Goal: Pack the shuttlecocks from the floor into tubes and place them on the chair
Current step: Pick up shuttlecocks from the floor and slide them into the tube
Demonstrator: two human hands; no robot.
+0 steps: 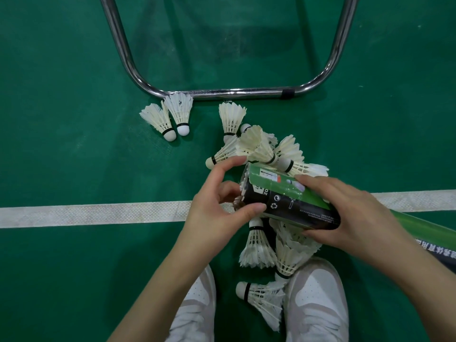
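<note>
- Tube (291, 203): a black-and-green cardboard cylinder held roughly level above the green floor (74, 144), its open mouth facing left; white feather tips show just inside the mouth. It serves as the landmark for all items below.
- Right hand (345, 213): wrapped round the tube's body, fingers (311, 181) curled over the top and thumb underneath, gripping it.
- Left hand (217, 206): at the tube's mouth, thumb resting on the lower rim and index finger arched over the upper rim; the other fingers are curled in front of the opening. Whether they pinch a shuttlecock cannot be told.
- Heap of shuttlecocks (266, 149): white feathered, cork tips banded in black, piled on the floor just beyond the tube and partly hidden by it.
- Near shuttlecocks (259, 245): several more lie below the tube, toward the viewer, between the two white shoes (318, 299).
- Pair of shuttlecocks (170, 117): side by side, well to the upper left of the tube, cork ends pointing toward the viewer, just beside the chair frame.
- Chair frame (229, 92): a chromed steel tube bent in a U, resting on the floor beyond the heap; only this base shows.
- White court line (86, 215): crosses the floor left to right, passing under the tube and both hands.
- Second tube (431, 233): a green-and-dark cylinder lying at the right, behind the right wrist, partly out of view.
</note>
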